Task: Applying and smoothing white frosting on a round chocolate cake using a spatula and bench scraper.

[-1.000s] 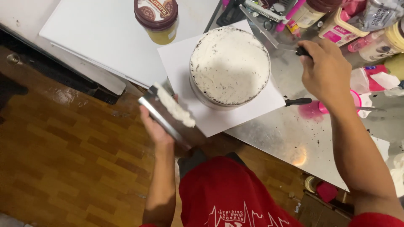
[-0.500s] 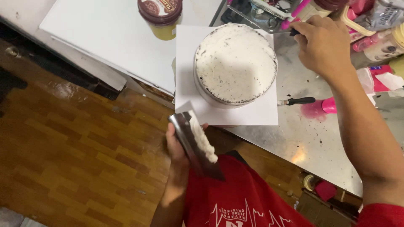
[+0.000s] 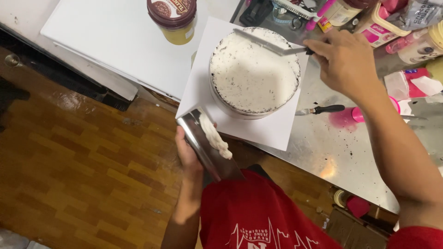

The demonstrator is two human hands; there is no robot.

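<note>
White-frosted round cake [image 3: 254, 74] on white square board [image 3: 272, 131], steel tabletop [image 3: 341, 157] front edge. Right hand [image 3: 346, 62] grip clamped on long metal spatula [image 3: 267, 44] over cake top. Left hand [image 3: 189, 154] grip clamped on flat steel scraper [image 3: 207, 145] smeared with frosting, off front edge.

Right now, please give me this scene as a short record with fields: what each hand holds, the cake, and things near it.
left hand: holds a metal scraper with white cream on it, beside the table
right hand: holds a spatula laid over the cake top
cake: round, white frosted, on a white square board
nearby: jar with brown lid, small black-handled spatula
</note>
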